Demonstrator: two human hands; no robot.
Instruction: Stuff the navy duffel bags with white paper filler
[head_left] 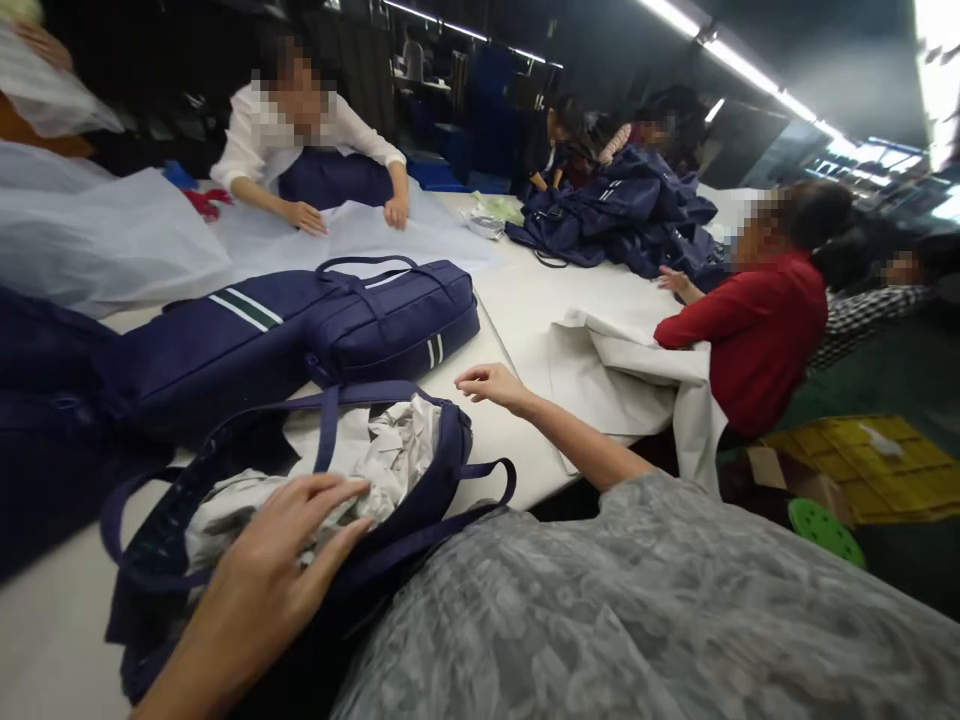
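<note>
We see dim hall, dark ceiling. Fluorescent strip lights [739, 62] run overhead, above long white work table [525, 300]. Bright windows [877, 160] far beyond table's right end. Dark green floor [900, 380] right of table; yellow crate [862, 465], green stool [825, 530] on it.

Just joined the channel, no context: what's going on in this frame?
A person at a white table has the left hand pressed onto crumpled paper stuffed in an open navy bag. The right hand hovers open above the table, holding nothing. A closed navy bag with striped trim lies just beyond. Across the table, a person in white flattens a pale sheet, and a person in red sits by a pile of navy bags.
</note>
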